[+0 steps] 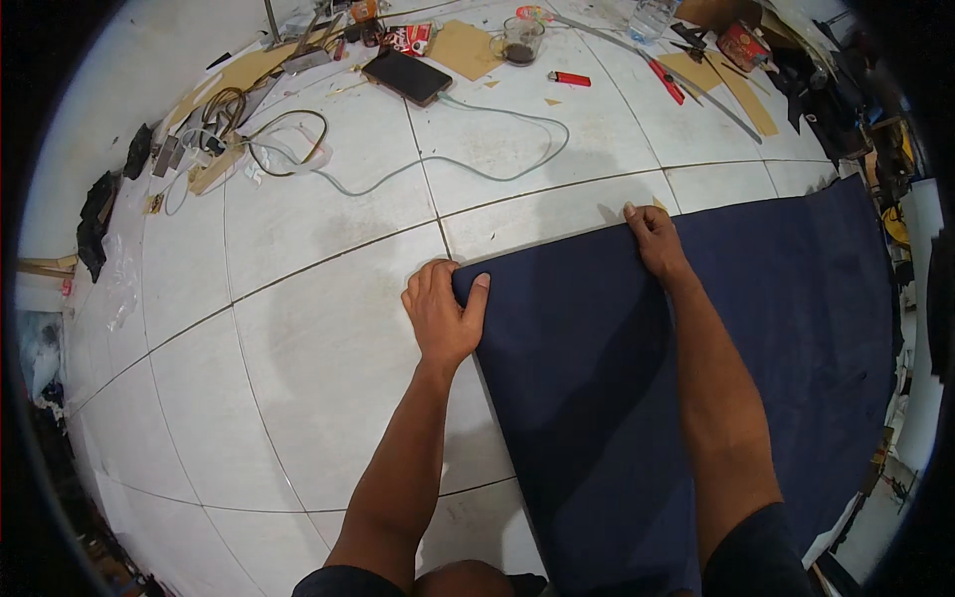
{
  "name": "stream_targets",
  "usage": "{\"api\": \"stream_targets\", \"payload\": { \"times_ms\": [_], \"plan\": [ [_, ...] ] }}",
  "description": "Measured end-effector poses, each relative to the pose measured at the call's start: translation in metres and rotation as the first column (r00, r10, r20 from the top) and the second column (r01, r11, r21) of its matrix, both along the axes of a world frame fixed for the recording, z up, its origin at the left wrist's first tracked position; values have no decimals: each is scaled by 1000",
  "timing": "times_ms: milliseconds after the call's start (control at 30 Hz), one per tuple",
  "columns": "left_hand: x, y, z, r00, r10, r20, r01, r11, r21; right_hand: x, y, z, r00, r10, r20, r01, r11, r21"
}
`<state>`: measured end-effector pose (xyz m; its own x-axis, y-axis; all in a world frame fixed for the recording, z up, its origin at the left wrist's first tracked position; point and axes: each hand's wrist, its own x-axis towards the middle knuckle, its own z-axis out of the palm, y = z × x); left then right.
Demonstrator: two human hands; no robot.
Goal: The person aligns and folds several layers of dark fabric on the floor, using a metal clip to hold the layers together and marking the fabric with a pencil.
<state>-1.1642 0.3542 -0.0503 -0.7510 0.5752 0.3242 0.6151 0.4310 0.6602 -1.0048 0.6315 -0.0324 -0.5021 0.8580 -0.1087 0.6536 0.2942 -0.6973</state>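
Observation:
A large sheet of dark navy fabric lies on the white tiled floor, covering the right half of the view. At its far left corner, my left hand has its thumb on top of the cloth and its fingers curled round the outer edge. My right hand pinches the same far edge further right, thumb and fingers together. From there down, a straight line runs through the fabric beside my right forearm, partly hidden by it. Shadows of my arms fall across the cloth.
Beyond the fabric lie a black phone with a pale cable, a red lighter and a glass mug of dark liquid. A power strip with tangled cords sits at far left. A red-handled tool rests at far right.

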Motion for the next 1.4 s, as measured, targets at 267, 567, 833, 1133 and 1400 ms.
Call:
{"api": "stream_targets", "payload": {
  "times_ms": [267,567,833,1133,1400],
  "plan": [
    [-3,2,0,998,-56,-2,56,998,18,5,4,40,977,-111,-180,27,909,-417],
    [-13,-7,-7,992,-117,-38,119,992,53,198,-180,54,954,-271,126,272,962,12],
    [-78,-11,-73,831,-403,-384,378,915,-141,435,-342,83,677,-353,646,540,834,-111],
    [-83,12,-78,814,-476,-332,376,868,-324,473,-376,51,734,-528,427,577,817,18],
    [119,-51,-17,796,-425,-431,307,897,-318,486,-410,55,724,-553,412,580,812,72]
  ]
}}
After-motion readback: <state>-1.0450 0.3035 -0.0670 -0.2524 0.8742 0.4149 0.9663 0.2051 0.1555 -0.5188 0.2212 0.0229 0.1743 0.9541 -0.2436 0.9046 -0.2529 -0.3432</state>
